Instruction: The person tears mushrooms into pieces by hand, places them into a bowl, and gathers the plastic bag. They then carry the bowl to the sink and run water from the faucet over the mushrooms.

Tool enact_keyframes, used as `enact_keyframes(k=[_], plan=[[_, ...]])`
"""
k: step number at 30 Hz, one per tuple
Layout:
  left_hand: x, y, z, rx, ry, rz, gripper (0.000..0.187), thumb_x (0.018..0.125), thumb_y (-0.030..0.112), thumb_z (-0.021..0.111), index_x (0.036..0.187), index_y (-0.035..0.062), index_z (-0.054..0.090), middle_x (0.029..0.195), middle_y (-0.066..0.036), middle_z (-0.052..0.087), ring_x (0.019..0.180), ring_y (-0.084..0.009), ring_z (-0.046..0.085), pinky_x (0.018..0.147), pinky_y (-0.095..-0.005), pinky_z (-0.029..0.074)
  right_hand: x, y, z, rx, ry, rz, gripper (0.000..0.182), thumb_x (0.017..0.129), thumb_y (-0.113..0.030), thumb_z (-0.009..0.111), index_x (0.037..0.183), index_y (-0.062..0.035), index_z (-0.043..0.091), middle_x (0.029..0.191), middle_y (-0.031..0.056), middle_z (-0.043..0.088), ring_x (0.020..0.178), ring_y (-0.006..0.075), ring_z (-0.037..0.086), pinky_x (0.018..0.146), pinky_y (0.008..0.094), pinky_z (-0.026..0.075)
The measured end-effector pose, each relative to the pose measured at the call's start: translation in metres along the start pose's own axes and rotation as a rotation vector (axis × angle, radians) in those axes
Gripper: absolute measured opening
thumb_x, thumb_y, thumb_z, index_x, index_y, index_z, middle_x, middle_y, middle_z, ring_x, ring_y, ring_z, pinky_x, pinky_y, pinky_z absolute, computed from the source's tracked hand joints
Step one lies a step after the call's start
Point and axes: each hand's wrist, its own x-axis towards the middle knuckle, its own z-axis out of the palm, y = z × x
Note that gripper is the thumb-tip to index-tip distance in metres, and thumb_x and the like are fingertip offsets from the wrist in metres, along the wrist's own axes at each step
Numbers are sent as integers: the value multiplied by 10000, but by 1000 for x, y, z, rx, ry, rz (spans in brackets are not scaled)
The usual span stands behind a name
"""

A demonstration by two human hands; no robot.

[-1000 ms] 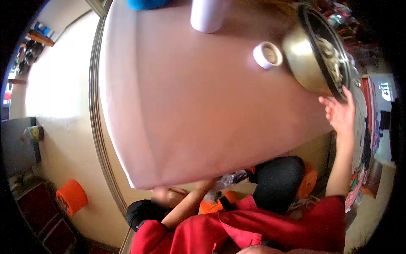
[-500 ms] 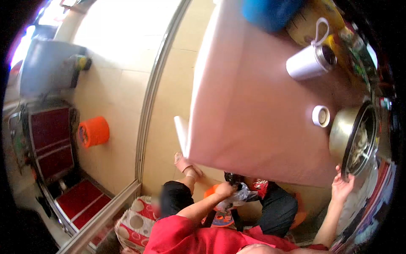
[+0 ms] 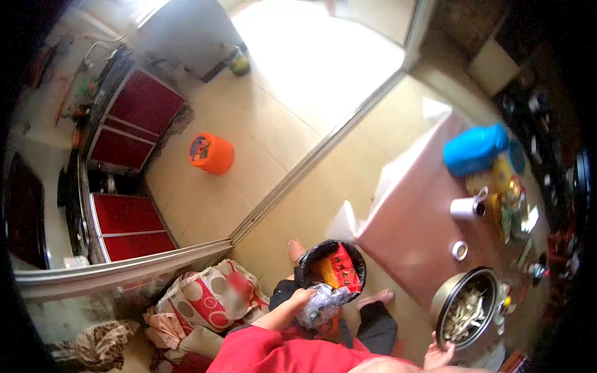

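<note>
My left hand [image 3: 303, 297] is closed on a crumpled clear plastic bag [image 3: 320, 306]. The bag hangs at the near edge of a black-lined bin [image 3: 306, 268], which has a red and yellow packet [image 3: 343, 266] inside. At the lower right, my right hand [image 3: 439, 353] grips the near rim of a metal pot [image 3: 443, 298]. Pale, strip-like pieces of food [image 3: 465, 316] lie in the pot, which sits at the edge of the pink-covered table [image 3: 404, 224].
On the table are a white bottle [image 3: 463, 208], its round lid [image 3: 459, 250] and a blue container [image 3: 476, 150]. An orange bucket [image 3: 214, 153] is on the floor beyond the door track [image 3: 323, 155]. Patterned fabric [image 3: 208, 298] lies at the lower left.
The view has turned and shifted, bringing the bin's opening and the pot's contents into clearer sight. My left hand still holds the bag, and my right hand remains at the pot's rim.
</note>
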Motion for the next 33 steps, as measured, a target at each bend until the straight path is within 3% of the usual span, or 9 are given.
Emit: enact_keyframes(k=[1, 3, 8, 10, 13, 17, 25, 31, 33], plan=[[7, -8, -6, -37, 2, 29, 391, 897, 316, 558, 975, -54, 656, 898, -134, 685, 792, -254, 649, 725, -419, 505, 19, -6, -19, -46, 22, 176, 533, 800, -443, 528, 1229, -128, 556, 836, 53, 597, 720, 185, 547, 611, 350, 458], [31, -30, -18, -885, -507, 273, 327, 927, 265, 538, 1065, -11, 646, 985, -110, 680, 848, -261, 647, 795, -412, 510, 13, -12, 26, -103, -34, 142, 521, 797, -418, 524, 1208, -101, 561, 862, 81, 609, 739, 212, 568, 615, 359, 477], [-13, 43, -102, -1092, -632, 217, 285, 925, 252, 531, 1047, 21, 644, 968, -151, 678, 825, -297, 667, 749, -509, 547, -71, 29, 172, -259, -136, 20, 468, 779, -292, 503, 1104, 36, 581, 997, 220, 669, 834, 343, 672, 635, 407, 570], [-24, 57, -128, -1158, -573, 237, 297, 932, 252, 502, 1069, 24, 635, 991, -155, 672, 857, -313, 659, 784, -517, 533, -99, 27, 259, -386, 65, 238, 444, 739, -289, 553, 1077, -2, 586, 920, 147, 674, 762, 299, 650, 618, 396, 536], [-7, 65, -185, -1119, -530, 264, 294, 915, 222, 498, 1065, 7, 631, 973, -144, 673, 833, -304, 658, 766, -501, 533, -175, 63, 350, -439, -211, 100, 367, 692, -269, 614, 1008, -84, 586, 867, 48, 649, 724, 222, 601, 564, 362, 489], [21, 85, -241, -1035, -195, 179, 276, 882, 253, 606, 994, 6, 654, 891, -100, 677, 748, -207, 663, 682, -371, 549, -195, 71, 440, -464, -305, 179, 494, 719, -246, 567, 1178, -65, 534, 1033, 89, 646, 874, 253, 625, 668, 370, 515], [-55, 185, -391, -1245, -656, 214, 326, 941, 272, 503, 1053, -1, 640, 999, -165, 677, 873, -309, 673, 834, -503, 537, -157, 107, 579, -463, -525, 339, 392, 763, -205, 542, 1074, 29, 583, 1012, 174, 667, 919, 306, 646, 842, 468, 523], [-4, 230, -472, -1374, -575, 180, 361, 957, 309, 448, 1045, 18, 644, 1022, -156, 672, 927, -317, 652, 868, -537, 506, -101, 117, 703, -632, -657, 621, 448, 799, -240, 507, 1106, 78, 582, 1121, 217, 637, 1021, 336, 612, 985, 426, 436], [-15, 263, -502, -1412, -472, 165, 316, 938, 287, 494, 1015, 20, 645, 980, -142, 676, 889, -306, 657, 846, -512, 520, -87, 129, 745, -754, -560, 424, 398, 803, -232, 507, 1054, 61, 603, 1089, 201, 652, 981, 322, 626, 933, 413, 471]])
